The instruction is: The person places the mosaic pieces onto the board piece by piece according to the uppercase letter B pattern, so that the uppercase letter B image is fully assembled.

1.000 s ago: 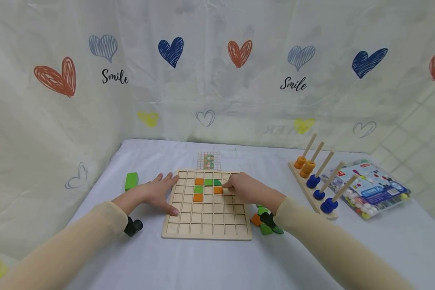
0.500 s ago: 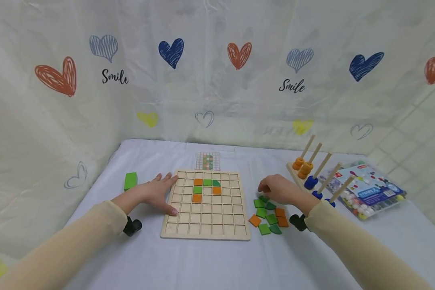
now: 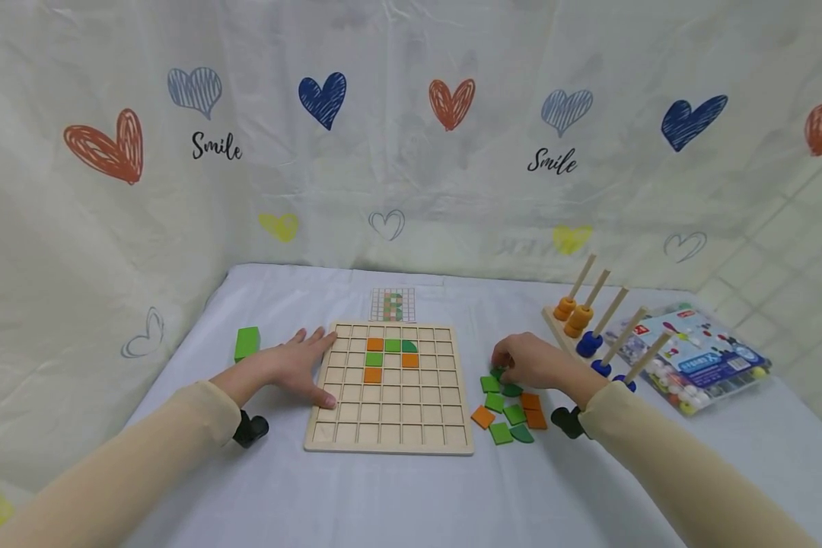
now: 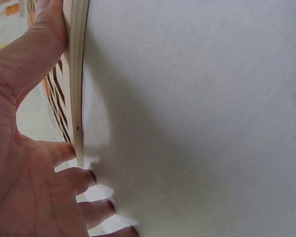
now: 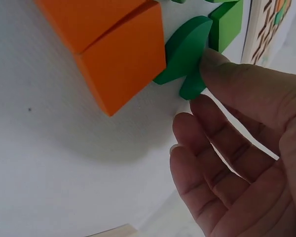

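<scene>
My left hand [image 3: 291,367] rests at the left edge of the wooden grid board [image 3: 392,415], fingers spread, thumb on its rim; the left wrist view shows the board's side [image 4: 77,84] beside the fingers. Orange and green square tiles and one dark green quarter-round tile [image 3: 409,347] sit in the board's upper cells. Right of the board, my right hand [image 3: 530,361] is at the loose tiles. The right wrist view shows its thumb and index finger pinching a dark green rounded tile [image 5: 191,89], beside another dark green tile [image 5: 188,47] and orange squares [image 5: 123,61].
A printed pattern card [image 3: 393,305] lies behind the board. A green block [image 3: 247,343] stands at the left. On the right are a peg stand [image 3: 560,335] with orange and blue beads and a clear box of small parts [image 3: 708,354].
My right hand has gone from the board's upper right cells to the loose tiles on the right, where its fingers have closed on a dark green one. The left hand has stayed put.
</scene>
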